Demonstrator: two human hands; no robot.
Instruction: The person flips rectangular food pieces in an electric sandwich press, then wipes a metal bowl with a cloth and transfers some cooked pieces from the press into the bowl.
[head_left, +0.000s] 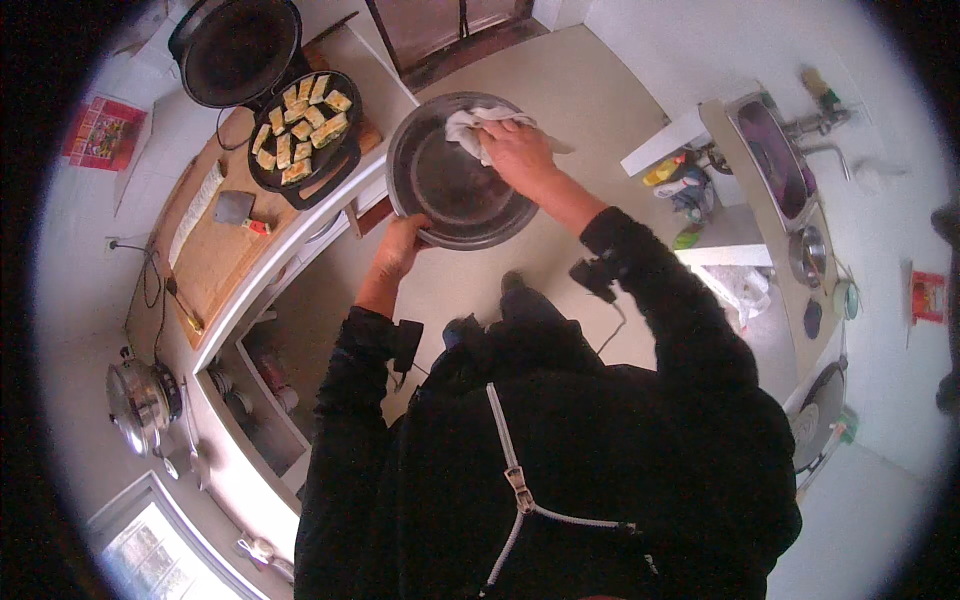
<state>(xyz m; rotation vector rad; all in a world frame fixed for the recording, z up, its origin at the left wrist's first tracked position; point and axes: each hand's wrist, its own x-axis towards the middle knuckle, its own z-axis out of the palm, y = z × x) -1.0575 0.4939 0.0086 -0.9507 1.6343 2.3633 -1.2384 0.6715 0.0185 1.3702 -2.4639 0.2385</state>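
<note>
A round metal basin is held out over the floor, its inside facing me. My left hand grips the basin's lower left rim. At the upper right inside of the basin, my right hand presses a whitish cloth against the wall. Left of the basin, an open electric griddle holds several browned pieces of filled flatbread, and its dark lid is raised. A wooden board carries a long pale roll of dough and a scraper with a red handle.
The counter edge curves along my left, with a steel pot farther down. On my right are a sink, a metal bowl and a wok. Bags sit on a shelf below the sink.
</note>
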